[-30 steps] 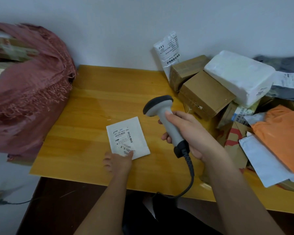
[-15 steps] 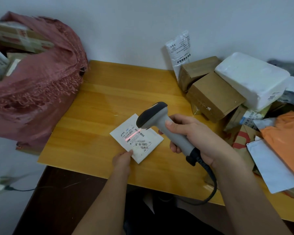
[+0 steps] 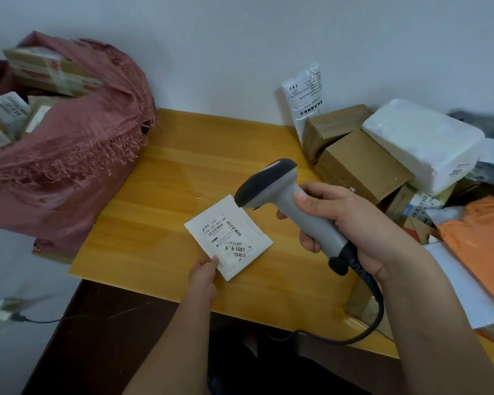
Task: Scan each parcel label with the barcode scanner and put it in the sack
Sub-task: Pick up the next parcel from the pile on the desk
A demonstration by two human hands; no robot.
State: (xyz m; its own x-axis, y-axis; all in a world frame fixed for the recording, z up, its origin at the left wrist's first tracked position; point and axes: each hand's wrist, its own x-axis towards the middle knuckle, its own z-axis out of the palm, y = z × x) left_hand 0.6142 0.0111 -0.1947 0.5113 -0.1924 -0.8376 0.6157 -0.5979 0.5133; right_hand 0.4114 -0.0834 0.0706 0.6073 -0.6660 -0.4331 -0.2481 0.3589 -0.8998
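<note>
— Where is the parcel?
— The flat white parcel is laid label up on the wooden table, its near corner pinched by the left hand.
— And the scanner?
— The scanner is gripped by the right hand, fingers curled round the handle, its head held just above the parcel's far edge.
— What is seen around them?
— A pink sack holding boxes is seen at the left; a pile of parcels is heaped on the right.
</note>
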